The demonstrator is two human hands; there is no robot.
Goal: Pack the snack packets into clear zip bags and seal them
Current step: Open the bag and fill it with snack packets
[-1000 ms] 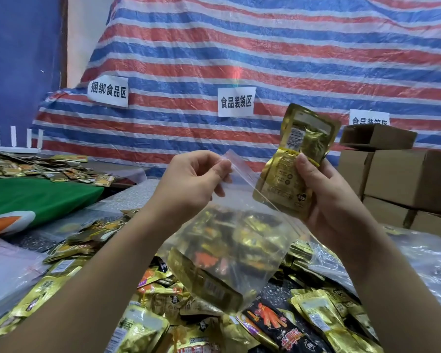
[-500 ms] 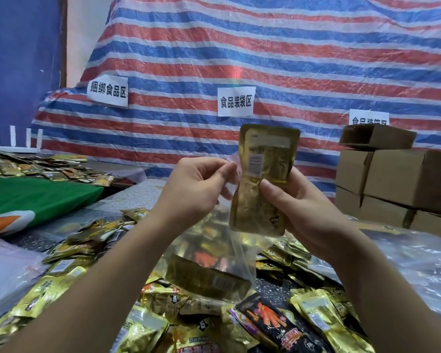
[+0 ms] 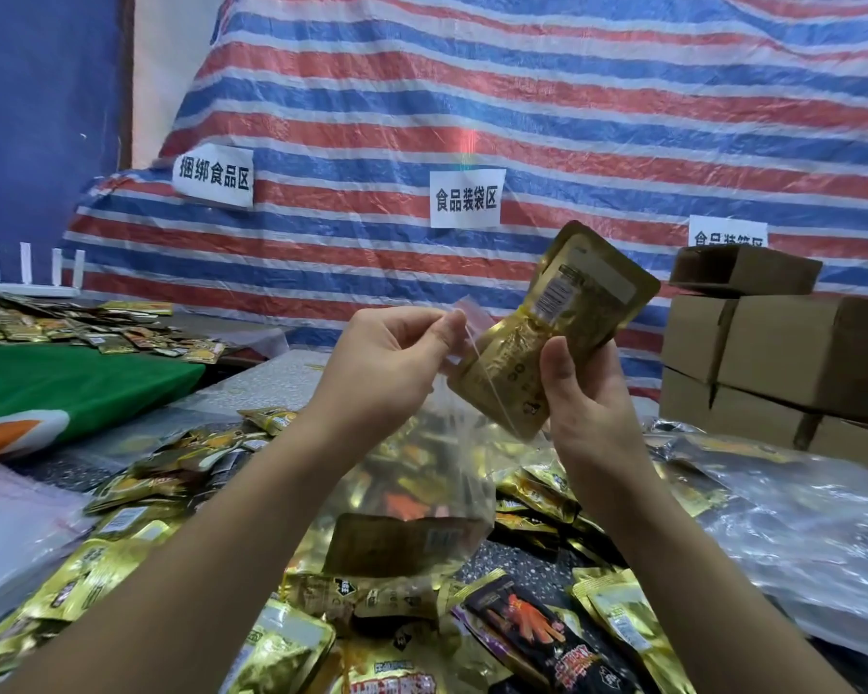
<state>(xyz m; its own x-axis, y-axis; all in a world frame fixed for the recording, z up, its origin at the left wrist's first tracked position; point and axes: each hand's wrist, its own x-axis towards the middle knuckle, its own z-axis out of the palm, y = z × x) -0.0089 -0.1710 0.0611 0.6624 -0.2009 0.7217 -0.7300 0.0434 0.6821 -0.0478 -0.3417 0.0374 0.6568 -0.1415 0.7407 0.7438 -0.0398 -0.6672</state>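
My left hand (image 3: 392,363) pinches the lip of the clear zip bag (image 3: 412,498), which hangs over the tabletop (image 3: 271,378) with one packet already at its bottom. My right hand (image 3: 585,393) grips a gold snack packet (image 3: 547,338), its lower end just entering the mouth. Sealing is still ahead, and many packets lie loose. Half a second ago this packet stood upright; now it tilts right.
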